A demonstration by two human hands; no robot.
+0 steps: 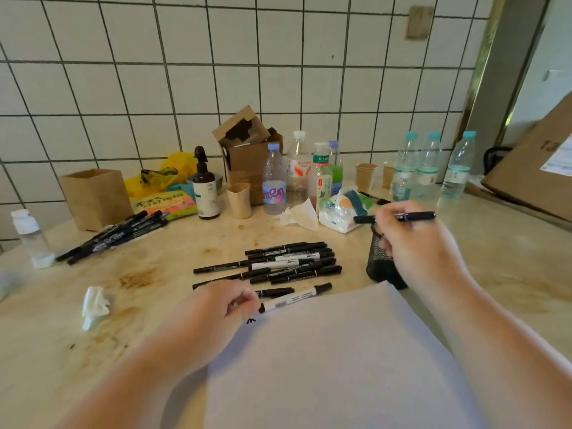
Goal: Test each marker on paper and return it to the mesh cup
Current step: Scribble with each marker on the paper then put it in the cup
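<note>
Above the black mesh cup point(383, 261), right hand point(411, 239) pinches a light, rigid black marker point(396, 217) mid-barrel; left hand point(223, 308) grips a white-barrelled marker point(294, 298).

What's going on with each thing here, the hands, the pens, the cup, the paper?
Right hand: holds a black marker level above the mesh cup.
Left hand: pinches a white-barrelled marker at the paper's edge.
Mesh cup: upright, partly hidden.
Paper: flat, one small scribble.
Marker pile: lying capped on the table.
</note>
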